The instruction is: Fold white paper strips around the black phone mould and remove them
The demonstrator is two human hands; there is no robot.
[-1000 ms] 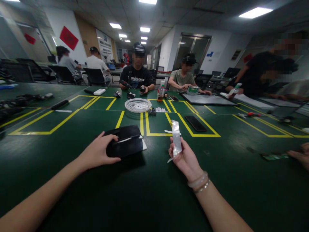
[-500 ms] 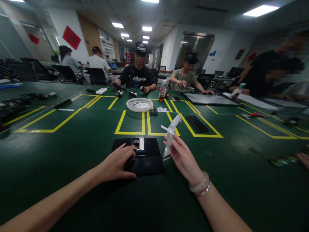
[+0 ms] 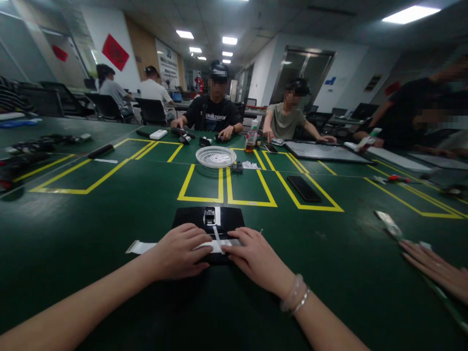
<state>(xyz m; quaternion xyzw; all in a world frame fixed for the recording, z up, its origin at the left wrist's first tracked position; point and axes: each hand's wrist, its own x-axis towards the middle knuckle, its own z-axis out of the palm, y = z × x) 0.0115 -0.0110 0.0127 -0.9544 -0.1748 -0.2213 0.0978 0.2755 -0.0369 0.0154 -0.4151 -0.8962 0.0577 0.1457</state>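
Observation:
A glossy black panel (image 3: 186,217) with a small square fitting (image 3: 209,215) lies on the green table in front of me. Across it runs a white, partly see-through strip (image 3: 142,247), flat, its left end sticking out past the panel. A narrow white piece (image 3: 217,236) crosses the strip near its middle. My left hand (image 3: 185,251) presses on the strip from the left, fingers together. My right hand (image 3: 252,253) has its fingertips on the strip's right part, close to the left fingertips.
A white round basket (image 3: 215,157) and a small dark part (image 3: 237,167) stand beyond yellow tape outlines. A black phone (image 3: 304,188) lies right of them. Another person's hand (image 3: 435,265) is at the right edge. Two people sit opposite.
The strip, held up in my right hand before, now lies across the panel. My right hand has come down and left; the left hand now rests on the strip. The view has shifted slightly.

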